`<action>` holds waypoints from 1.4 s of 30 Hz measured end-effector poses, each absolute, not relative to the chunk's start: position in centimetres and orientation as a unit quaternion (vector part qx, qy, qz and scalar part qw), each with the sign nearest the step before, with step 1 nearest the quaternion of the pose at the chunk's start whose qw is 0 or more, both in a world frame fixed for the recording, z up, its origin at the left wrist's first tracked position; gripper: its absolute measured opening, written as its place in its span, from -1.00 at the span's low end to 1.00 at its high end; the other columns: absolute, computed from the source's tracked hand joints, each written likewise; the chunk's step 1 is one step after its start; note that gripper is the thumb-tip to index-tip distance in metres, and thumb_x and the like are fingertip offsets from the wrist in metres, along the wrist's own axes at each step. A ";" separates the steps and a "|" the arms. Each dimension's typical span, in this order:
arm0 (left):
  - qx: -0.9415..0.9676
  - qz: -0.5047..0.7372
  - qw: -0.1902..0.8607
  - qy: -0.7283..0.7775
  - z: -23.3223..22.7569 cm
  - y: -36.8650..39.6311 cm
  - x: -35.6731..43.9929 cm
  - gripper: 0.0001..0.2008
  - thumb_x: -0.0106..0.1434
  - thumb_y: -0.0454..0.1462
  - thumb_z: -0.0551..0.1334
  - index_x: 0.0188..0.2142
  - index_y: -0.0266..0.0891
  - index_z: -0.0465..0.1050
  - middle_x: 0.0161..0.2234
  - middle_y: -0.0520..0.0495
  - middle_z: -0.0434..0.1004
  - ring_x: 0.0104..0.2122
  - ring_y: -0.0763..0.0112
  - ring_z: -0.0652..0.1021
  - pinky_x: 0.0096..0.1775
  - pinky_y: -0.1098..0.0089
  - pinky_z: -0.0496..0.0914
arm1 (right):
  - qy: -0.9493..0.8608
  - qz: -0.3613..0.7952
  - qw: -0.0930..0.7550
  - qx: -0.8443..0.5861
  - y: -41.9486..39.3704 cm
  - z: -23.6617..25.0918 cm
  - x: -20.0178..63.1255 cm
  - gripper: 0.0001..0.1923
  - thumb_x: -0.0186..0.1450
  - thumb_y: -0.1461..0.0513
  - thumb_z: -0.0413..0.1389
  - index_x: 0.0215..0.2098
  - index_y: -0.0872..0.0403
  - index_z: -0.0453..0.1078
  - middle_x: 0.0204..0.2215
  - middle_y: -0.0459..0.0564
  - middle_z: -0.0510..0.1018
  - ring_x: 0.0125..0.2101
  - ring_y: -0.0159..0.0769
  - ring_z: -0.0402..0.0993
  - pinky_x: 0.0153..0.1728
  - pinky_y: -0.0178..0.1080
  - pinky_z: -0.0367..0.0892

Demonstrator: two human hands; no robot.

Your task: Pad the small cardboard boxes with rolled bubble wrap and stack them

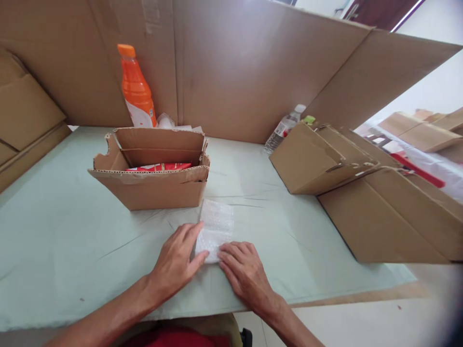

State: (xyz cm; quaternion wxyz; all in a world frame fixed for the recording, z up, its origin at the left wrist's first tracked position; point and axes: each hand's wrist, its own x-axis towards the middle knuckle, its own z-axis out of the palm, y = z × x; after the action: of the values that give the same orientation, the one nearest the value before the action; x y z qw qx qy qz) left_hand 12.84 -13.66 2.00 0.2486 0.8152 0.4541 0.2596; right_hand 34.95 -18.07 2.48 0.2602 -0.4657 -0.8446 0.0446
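A folded sheet of bubble wrap lies on the light green tabletop in front of me. My left hand grips its left side, with the thumb across the near left corner and the fingers along the edge. At the near right corner, my right hand has its fingers bent onto the wrap, holding that edge. Just beyond the wrap and to its left stands an open cardboard box. Inside that box a red packet shows near the top; the lower part is hidden.
Behind the box stands an orange bottle. A clear bottle leans by the cardboard wall. Two more cardboard boxes sit on the right, with another box far left. The green cloth has creases.
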 end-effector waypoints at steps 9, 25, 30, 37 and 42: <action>0.843 0.260 0.219 0.416 1.4 -14.8 12.5 -0.53 0.33 -0.39 0.11 0.22 -0.22 0.23 -0.30 -0.03 0.62 -0.38 0.31 0.56 -0.26 0.28 0.48 | -0.775 0.124 0.329 -0.526 -19.1 3.2 35.6 -0.80 0.41 0.28 0.09 -0.01 0.01 0.42 -0.14 0.01 0.63 -0.17 -0.21 0.55 -0.16 -0.17 0.37; 0.817 0.274 0.249 0.442 1.7 -14.6 11.2 -0.58 0.32 -0.37 0.10 0.17 -0.23 0.32 -0.21 -0.11 0.57 -0.23 0.24 0.54 -0.15 0.20 0.47 | -0.781 0.223 0.197 -0.549 -16.2 3.0 34.1 -0.77 0.42 0.22 0.06 -0.01 0.03 0.48 -0.07 0.06 0.64 -0.08 -0.13 0.55 -0.05 -0.07 0.41; 0.797 0.265 0.227 0.493 1.3 -12.5 11.9 -0.50 0.27 -0.35 0.13 0.21 -0.30 0.30 0.05 -0.27 0.49 0.03 0.04 0.48 0.06 0.00 0.40 | -0.800 0.125 0.172 -0.561 -14.4 2.4 34.2 -0.64 0.37 0.15 0.14 0.09 0.09 0.41 0.24 0.25 0.39 0.22 0.12 0.31 0.13 0.18 0.29; 0.824 0.237 0.306 0.414 0.8 -13.8 11.3 -0.28 0.19 -0.45 0.12 0.34 -0.19 0.06 -0.01 -0.15 0.53 -0.04 0.19 0.51 0.04 0.09 0.45 | -0.823 0.196 0.219 -0.486 -16.4 1.7 34.5 -0.85 0.31 0.24 0.17 -0.14 0.02 0.38 -0.04 0.10 0.60 -0.07 -0.13 0.56 -0.09 -0.08 0.48; 0.855 0.327 0.189 0.355 2.9 -14.7 10.5 -0.39 0.22 -0.43 0.19 0.25 -0.16 0.18 -0.06 -0.15 0.55 -0.07 0.17 0.54 -0.03 0.15 0.50 | -0.832 0.188 0.224 -0.471 -15.9 3.7 35.7 -0.84 0.33 0.21 0.18 -0.10 -0.04 0.43 -0.32 -0.06 0.64 -0.36 -0.25 0.59 -0.28 -0.22 0.52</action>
State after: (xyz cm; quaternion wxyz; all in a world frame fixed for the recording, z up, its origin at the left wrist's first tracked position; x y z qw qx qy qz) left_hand 10.49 -14.65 2.92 0.1892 0.8551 0.3553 0.3269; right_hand 35.70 -15.94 3.71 0.2238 -0.4711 -0.8321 0.1884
